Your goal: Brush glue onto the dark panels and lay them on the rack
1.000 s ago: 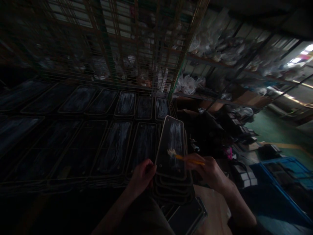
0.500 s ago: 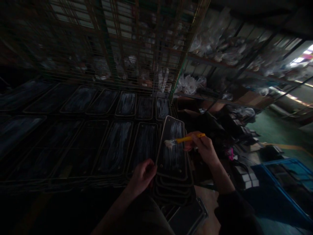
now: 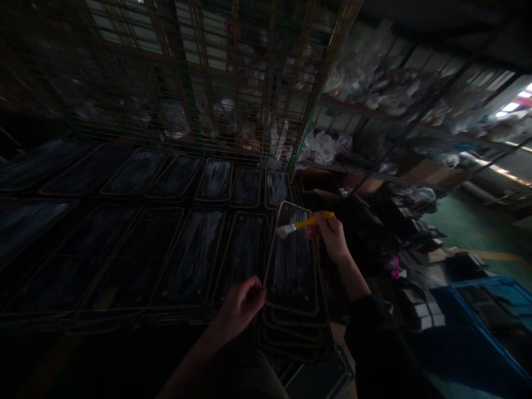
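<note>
My right hand [image 3: 330, 235] is closed around the yellow handle of a paintbrush [image 3: 304, 223]. Its pale bristles are over the upper left part of a black rectangular panel [image 3: 291, 266] with rounded corners and a light rim. Whitish streaks run lengthwise down this panel, which lies tilted on top of a stack of similar panels [image 3: 295, 335]. At the panel's lower left edge, my left hand [image 3: 243, 302] is curled, its thumb and fingers pinched on the rim. Some of its fingertips are hidden in shadow.
Rows of dark, streaked panels [image 3: 193, 255] lie to the left. Behind them rises a wire mesh rack [image 3: 249, 72]. Plastic bags [image 3: 326, 147] fill shelves at the back right. A blue crate [image 3: 477, 310] and bundled dark pieces [image 3: 415, 305] stand on the right.
The paintbrush and my right hand have moved up and slightly left over the panel. White streaks now cover more of its middle. My left hand stays at the edge.
</note>
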The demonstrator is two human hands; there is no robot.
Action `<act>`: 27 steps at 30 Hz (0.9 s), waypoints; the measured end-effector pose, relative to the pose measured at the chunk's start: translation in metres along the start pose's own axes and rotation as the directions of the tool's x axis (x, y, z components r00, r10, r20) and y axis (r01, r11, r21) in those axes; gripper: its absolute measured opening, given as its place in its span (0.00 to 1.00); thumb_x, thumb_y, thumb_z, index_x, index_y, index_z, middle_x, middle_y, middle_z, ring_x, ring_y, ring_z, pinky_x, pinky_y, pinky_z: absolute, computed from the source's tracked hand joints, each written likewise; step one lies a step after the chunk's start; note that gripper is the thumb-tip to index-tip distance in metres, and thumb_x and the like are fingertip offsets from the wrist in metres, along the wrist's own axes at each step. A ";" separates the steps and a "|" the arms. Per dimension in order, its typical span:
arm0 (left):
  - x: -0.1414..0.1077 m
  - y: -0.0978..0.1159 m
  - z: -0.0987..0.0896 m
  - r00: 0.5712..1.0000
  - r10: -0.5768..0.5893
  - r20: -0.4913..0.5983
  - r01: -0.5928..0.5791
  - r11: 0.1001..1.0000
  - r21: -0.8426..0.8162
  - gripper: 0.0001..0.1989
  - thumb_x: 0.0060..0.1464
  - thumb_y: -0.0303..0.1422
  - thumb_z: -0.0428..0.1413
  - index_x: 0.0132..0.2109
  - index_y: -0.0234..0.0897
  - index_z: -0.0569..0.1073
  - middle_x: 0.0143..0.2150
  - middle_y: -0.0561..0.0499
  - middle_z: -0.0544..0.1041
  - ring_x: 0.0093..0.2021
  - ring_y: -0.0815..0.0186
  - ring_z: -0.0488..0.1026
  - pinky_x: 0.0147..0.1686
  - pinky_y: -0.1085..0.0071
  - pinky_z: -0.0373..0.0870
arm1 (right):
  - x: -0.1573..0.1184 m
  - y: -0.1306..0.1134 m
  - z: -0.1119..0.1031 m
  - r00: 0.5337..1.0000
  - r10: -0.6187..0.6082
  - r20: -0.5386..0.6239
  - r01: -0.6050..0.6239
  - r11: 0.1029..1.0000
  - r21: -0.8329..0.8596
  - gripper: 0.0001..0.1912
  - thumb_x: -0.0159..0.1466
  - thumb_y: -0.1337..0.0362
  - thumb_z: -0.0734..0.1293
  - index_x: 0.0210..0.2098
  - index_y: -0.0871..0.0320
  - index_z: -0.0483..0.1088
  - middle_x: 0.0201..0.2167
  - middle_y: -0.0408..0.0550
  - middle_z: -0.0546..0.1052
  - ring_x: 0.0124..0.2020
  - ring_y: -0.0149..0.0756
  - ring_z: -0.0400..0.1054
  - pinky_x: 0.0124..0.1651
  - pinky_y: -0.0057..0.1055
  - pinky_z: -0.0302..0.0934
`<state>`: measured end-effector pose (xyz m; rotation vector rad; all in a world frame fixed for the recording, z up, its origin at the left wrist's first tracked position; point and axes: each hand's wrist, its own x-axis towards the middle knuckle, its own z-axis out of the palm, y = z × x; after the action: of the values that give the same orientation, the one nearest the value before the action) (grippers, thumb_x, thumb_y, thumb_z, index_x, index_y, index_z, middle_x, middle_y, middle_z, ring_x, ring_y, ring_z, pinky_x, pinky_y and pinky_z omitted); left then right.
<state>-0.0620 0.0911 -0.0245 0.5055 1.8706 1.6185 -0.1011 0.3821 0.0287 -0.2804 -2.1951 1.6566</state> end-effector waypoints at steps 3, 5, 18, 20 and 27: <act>0.000 0.001 -0.001 1.000 0.015 -0.008 -0.015 1.000 0.014 0.13 0.59 0.41 0.51 0.32 0.36 0.64 0.27 0.56 0.61 0.29 0.71 0.59 0.28 0.75 0.58 | 0.020 0.008 0.003 0.995 -0.075 -0.069 0.071 0.996 -0.050 0.24 0.65 0.42 0.61 0.43 0.58 0.67 0.24 0.47 0.77 0.23 0.38 0.73 0.25 0.32 0.71; -0.001 0.001 -0.001 1.000 0.017 -0.014 -0.017 1.000 0.025 0.14 0.59 0.41 0.51 0.32 0.36 0.64 0.27 0.55 0.62 0.30 0.70 0.60 0.30 0.75 0.59 | 0.028 0.010 0.006 0.987 -0.123 -0.104 0.114 0.990 -0.089 0.24 0.66 0.43 0.60 0.44 0.58 0.66 0.25 0.47 0.77 0.24 0.37 0.73 0.27 0.32 0.71; -0.002 0.000 0.007 0.996 -0.075 -0.041 0.070 0.991 -0.116 0.15 0.59 0.44 0.52 0.32 0.37 0.64 0.22 0.59 0.62 0.19 0.74 0.61 0.19 0.77 0.55 | -0.078 -0.032 -0.018 0.942 -0.115 0.316 0.222 0.918 -0.329 0.11 0.71 0.59 0.59 0.47 0.55 0.70 0.32 0.44 0.77 0.35 0.35 0.74 0.42 0.31 0.67; -0.001 -0.003 0.007 0.995 -0.093 -0.043 0.087 0.989 -0.120 0.16 0.58 0.46 0.53 0.32 0.37 0.64 0.21 0.59 0.62 0.18 0.74 0.60 0.18 0.78 0.55 | -0.098 -0.045 -0.026 0.923 -0.051 0.382 0.167 0.946 -0.278 0.11 0.71 0.60 0.59 0.46 0.54 0.71 0.32 0.44 0.77 0.35 0.34 0.74 0.41 0.30 0.67; -0.004 -0.004 0.005 0.992 -0.122 -0.029 0.117 0.984 -0.133 0.17 0.57 0.47 0.53 0.32 0.38 0.64 0.17 0.60 0.62 0.15 0.74 0.60 0.15 0.78 0.53 | -0.136 -0.053 -0.024 0.918 0.054 0.394 -0.026 0.997 -0.076 0.11 0.71 0.60 0.59 0.45 0.54 0.71 0.29 0.44 0.77 0.32 0.34 0.74 0.37 0.30 0.69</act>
<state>-0.0557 0.0917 -0.0275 0.3029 1.7717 1.6668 0.0363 0.3370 0.0611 -0.0037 -2.5577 1.7886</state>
